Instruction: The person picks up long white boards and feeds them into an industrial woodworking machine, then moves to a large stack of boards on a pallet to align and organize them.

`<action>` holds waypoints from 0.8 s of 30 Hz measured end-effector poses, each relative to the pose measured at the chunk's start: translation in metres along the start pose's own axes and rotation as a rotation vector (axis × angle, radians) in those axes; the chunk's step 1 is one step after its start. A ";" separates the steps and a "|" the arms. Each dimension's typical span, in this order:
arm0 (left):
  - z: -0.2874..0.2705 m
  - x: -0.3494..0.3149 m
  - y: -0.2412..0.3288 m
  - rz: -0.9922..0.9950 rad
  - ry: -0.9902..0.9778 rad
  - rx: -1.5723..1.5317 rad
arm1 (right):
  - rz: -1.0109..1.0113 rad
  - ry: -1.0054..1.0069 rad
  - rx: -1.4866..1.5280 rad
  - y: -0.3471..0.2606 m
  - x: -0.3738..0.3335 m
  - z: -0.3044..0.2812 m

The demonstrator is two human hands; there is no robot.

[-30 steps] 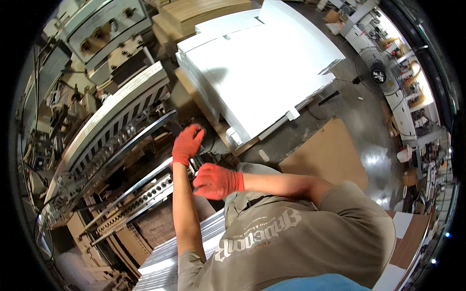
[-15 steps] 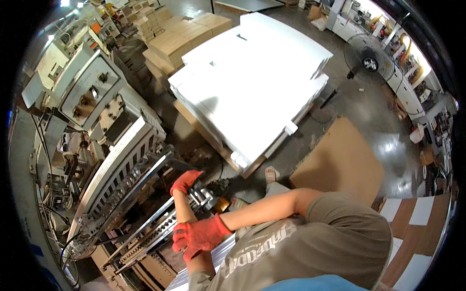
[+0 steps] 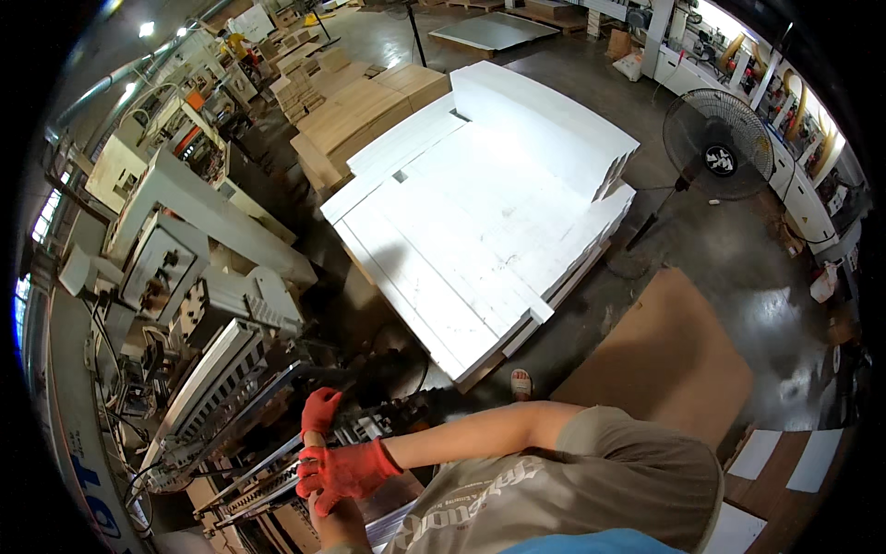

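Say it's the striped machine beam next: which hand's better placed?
Left, probably. The left hand looks nearer the striped beam, while the right hand is wrapped over the left forearm.

Near left, the red-gloved right hand [image 3: 346,473] clasps the bare left forearm [image 3: 340,524]; farther right, flat white panels [image 3: 461,231] lie stacked.

Across your shirt [image 3: 600,494] runs large, pale, ornate lettering, with smaller print beside it. Big pale characters stand against blue on the curved panel [image 3: 66,388] at your far left. Your fan [image 3: 719,145] bears a white emblem [image 3: 720,161] on its dark hub, too small to make out.
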State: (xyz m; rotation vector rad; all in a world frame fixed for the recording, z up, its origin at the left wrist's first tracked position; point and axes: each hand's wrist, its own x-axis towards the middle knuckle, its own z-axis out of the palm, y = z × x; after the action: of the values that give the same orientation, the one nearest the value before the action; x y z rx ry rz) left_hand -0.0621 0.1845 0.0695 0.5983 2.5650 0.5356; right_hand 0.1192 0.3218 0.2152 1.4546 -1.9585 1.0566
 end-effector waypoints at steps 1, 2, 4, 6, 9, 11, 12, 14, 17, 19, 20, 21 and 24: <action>0.001 -0.009 -0.002 -0.006 0.121 0.061 | -0.005 0.029 0.000 0.000 -0.005 -0.004; 0.002 -0.008 0.012 -0.059 0.205 0.034 | 0.009 0.060 -0.021 0.004 -0.015 -0.007; 0.002 -0.003 0.034 -0.045 0.331 0.048 | 0.063 0.103 0.133 0.014 -0.036 -0.014; 0.003 -0.001 0.029 0.048 0.352 0.141 | 0.020 0.238 0.229 0.013 -0.044 -0.013; 0.012 0.022 0.072 0.228 0.405 0.175 | 0.083 0.236 0.272 0.030 -0.084 -0.018; 0.021 0.028 0.125 0.338 0.464 0.179 | 0.173 0.197 0.242 0.040 -0.119 -0.028; 0.026 0.032 0.148 0.393 0.481 0.174 | 0.236 0.176 0.234 0.034 -0.139 -0.038; 0.037 0.038 0.194 0.502 0.485 0.156 | 0.319 0.177 0.179 0.024 -0.171 -0.055; 0.057 0.047 0.248 0.658 0.407 0.121 | 0.412 0.208 0.083 0.013 -0.202 -0.074; 0.072 0.052 0.280 0.753 0.339 0.096 | 0.471 0.224 0.018 0.012 -0.216 -0.085; 0.079 0.053 0.293 0.791 0.305 0.092 | 0.493 0.232 -0.004 0.012 -0.221 -0.087; 0.088 0.054 0.305 0.831 0.272 0.089 | 0.508 0.234 -0.020 0.012 -0.225 -0.089; 0.104 0.057 0.334 0.938 0.171 0.070 | 0.580 0.247 -0.086 0.021 -0.235 -0.100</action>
State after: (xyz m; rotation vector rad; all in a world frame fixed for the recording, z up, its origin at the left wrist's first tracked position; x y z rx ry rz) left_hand 0.0501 0.5179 0.1179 1.8630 2.3230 0.8043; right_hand 0.1681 0.5399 0.0910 0.6711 -2.2554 1.2922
